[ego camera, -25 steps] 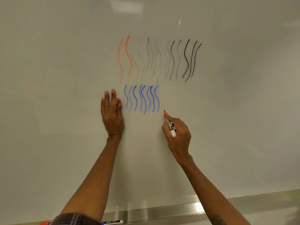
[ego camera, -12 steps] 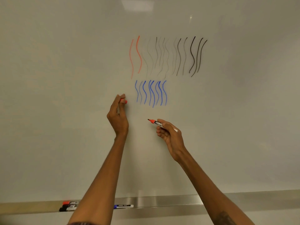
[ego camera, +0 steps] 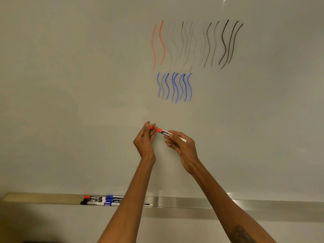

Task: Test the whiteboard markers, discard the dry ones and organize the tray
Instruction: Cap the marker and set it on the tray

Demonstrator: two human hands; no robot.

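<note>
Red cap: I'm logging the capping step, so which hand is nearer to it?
Left. The left hand pinches the red cap; the right hand is just to its right, gripping the red marker by the barrel.

Both arms were bare in view, the left forearm (ego camera: 133, 199) and right forearm (ego camera: 219, 195) uncovered up to the wrists. The left hand (ego camera: 144, 139) and right hand (ego camera: 182, 146) were bare too. A dark tattoo (ego camera: 242, 234) marked the right forearm near the picture's lower edge, its design too blurred to read.
</note>
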